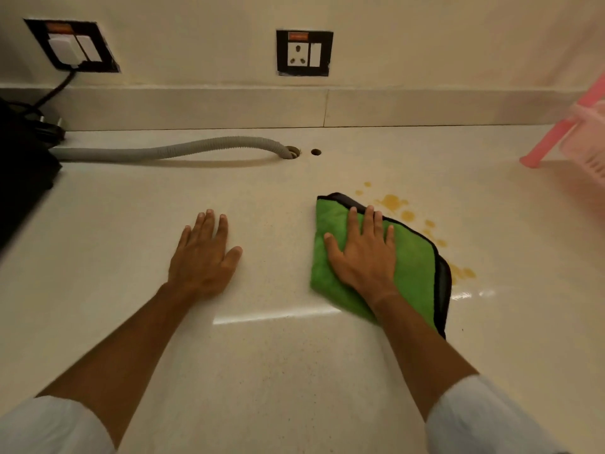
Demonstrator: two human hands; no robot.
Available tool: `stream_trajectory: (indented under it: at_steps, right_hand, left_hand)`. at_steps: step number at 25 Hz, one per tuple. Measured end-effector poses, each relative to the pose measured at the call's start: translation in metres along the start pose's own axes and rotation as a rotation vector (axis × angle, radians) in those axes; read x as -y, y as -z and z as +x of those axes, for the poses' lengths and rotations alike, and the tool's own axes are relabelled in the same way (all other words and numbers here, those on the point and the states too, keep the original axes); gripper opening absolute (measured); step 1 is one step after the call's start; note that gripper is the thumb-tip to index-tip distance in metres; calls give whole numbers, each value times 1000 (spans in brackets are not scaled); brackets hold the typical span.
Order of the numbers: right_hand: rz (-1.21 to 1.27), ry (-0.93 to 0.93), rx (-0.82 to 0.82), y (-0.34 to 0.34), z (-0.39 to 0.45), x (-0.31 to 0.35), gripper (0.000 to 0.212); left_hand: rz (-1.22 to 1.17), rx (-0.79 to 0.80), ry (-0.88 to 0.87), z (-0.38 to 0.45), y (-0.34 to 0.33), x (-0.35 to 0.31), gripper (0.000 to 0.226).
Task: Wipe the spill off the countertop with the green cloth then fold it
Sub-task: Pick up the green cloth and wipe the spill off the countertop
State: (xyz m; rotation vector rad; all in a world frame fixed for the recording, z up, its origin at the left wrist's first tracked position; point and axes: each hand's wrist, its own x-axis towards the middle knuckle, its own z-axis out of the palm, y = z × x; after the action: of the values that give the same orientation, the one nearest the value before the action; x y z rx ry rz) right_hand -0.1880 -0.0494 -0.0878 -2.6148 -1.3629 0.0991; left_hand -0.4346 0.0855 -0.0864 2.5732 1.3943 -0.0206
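A folded green cloth (pixel 415 267) with a dark edge lies flat on the pale countertop (pixel 262 355), right of centre. My right hand (pixel 363 253) presses flat on top of it, fingers spread, not gripping. A yellow spill (pixel 393 203) of several blotches and drops runs along the cloth's far and right edges, down to a patch (pixel 463 273) at its right side. My left hand (pixel 204 257) rests palm down on the bare countertop to the left, holding nothing.
A grey corrugated hose (pixel 170 150) crosses the back of the counter into a hole (pixel 292 151); a smaller hole (pixel 316 152) sits beside it. A black appliance (pixel 19 172) stands at the left, a pink rack (pixel 579 136) at the right. Two wall sockets (pixel 304 54) are on the backsplash.
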Motion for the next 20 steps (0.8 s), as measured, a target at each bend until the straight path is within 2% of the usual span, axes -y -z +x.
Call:
stream_trajectory:
  at_steps: [2, 4, 7, 10, 13, 16, 18, 20]
  right_hand:
    - [25, 86, 25, 3, 6, -3, 79]
    - [37, 208, 15, 3, 2, -11, 76]
    - [2, 263, 6, -1, 8, -17, 73]
    - [-26, 163, -44, -1, 40, -12, 74]
    - [-65, -19, -92, 0, 75, -18, 83]
    - [-33, -190, -44, 1, 104, -24, 89]
    - [-23, -196, 0, 2, 112, -25, 89]
    - [-58, -96, 8, 5, 106, -26, 87]
  left_hand:
    - [-4, 19, -4, 2, 5, -3, 72]
    - [11, -29, -30, 6, 4, -10, 73]
    - [0, -64, -55, 13, -2, -22, 75]
    - [-13, -79, -45, 17, -6, -23, 81]
    - [-7, -87, -39, 17, -10, -20, 82]
    - [-19, -78, -35, 20, -11, -20, 83]
    - [-18, -82, -27, 21, -11, -20, 83]
    - [-16, -73, -22, 20, -10, -21, 81]
